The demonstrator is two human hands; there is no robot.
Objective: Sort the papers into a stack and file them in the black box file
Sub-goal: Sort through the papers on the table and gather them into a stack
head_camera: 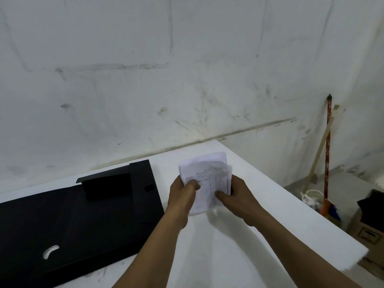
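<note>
A bundle of white printed papers (207, 173) is held upright over the white table (228, 256), its sheets uneven at the top. My left hand (180, 196) grips its left edge with the thumb across the front. My right hand (236, 196) grips the right edge the same way. The black box file (72, 221) lies open and flat on the table just left of my left hand, with a raised black flap (106, 183) near its far end and a finger hole (51, 251) near the front.
A scuffed white wall (166, 80) runs behind the table. On the floor to the right, a broom with a red handle (327, 154) and a wooden stick lean in the corner. A cardboard box (369, 233) stands beside the table's right edge.
</note>
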